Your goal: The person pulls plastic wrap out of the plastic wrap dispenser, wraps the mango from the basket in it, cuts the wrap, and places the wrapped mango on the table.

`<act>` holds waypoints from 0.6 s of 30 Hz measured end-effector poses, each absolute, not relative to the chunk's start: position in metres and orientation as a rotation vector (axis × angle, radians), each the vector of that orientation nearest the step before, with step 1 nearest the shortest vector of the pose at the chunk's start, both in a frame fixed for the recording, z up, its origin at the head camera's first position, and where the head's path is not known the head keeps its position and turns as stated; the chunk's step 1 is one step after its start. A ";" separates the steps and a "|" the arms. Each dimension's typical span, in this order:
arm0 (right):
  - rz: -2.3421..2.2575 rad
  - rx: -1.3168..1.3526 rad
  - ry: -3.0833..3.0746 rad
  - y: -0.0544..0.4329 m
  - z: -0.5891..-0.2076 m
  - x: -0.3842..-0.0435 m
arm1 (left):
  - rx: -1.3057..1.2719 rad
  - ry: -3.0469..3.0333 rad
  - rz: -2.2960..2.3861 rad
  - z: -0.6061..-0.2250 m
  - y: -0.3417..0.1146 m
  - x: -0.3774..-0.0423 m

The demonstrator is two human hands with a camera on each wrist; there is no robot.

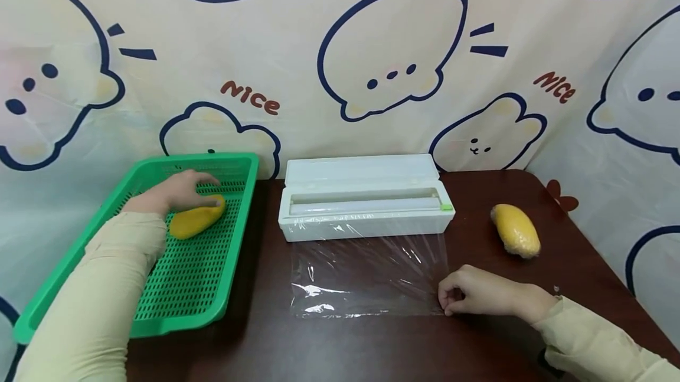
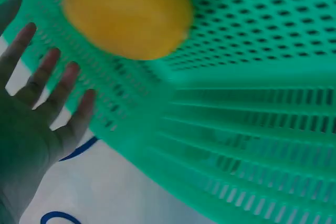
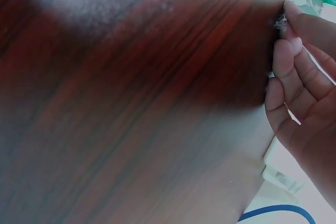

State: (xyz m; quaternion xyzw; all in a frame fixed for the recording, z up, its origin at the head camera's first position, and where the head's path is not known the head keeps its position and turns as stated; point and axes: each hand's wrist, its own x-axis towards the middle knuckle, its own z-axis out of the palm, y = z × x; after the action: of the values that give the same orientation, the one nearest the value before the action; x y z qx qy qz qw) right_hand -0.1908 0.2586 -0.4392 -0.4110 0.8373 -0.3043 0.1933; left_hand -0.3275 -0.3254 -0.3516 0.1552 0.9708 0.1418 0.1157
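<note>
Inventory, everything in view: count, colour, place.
wooden table: 1, dark brown, beneath
printed backdrop: 1, white, behind table
perforated plastic basket: 1, green, at left
bare oblong fruit: 1, yellow, in basket
wrapped oblong fruit: 1, yellow, table's right
long lidded box: 1, white, centre back
small tab: 1, green, box's right end
plastic film: 1, clear, out of box
left hand: 1, over basket fruit
right hand: 1, pinching film corner
sleeves: 2, cream, both arms
</note>
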 end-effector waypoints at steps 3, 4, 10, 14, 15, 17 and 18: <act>-0.850 -1.135 2.335 0.260 -0.438 -0.193 | 0.372 2.793 0.385 -0.358 -0.331 -0.327; -0.853 -1.132 2.329 0.263 -0.442 -0.196 | 0.342 2.778 0.392 -0.360 -0.332 -0.327; -0.875 -1.173 2.292 0.266 -0.452 -0.201 | 0.252 2.675 0.405 -0.371 -0.331 -0.323; -0.880 -1.175 2.290 0.261 -0.445 -0.197 | 0.223 2.612 0.379 -0.374 -0.327 -0.324; -0.883 -1.179 2.290 0.261 -0.446 -0.197 | 0.222 2.607 0.372 -0.375 -0.326 -0.324; -0.890 -1.182 2.285 0.262 -0.446 -0.196 | 0.210 2.594 0.354 -0.375 -0.325 -0.325; -0.888 -1.201 2.282 0.262 -0.447 -0.197 | 0.206 2.591 0.341 -0.374 -0.324 -0.325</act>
State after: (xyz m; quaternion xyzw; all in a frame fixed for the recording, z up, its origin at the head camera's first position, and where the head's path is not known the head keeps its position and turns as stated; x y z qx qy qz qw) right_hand -0.1970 0.2624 -0.4470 -0.4311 0.8189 -0.3185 0.2054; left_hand -0.3254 -0.3245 -0.3741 0.0758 0.9552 0.1257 0.2572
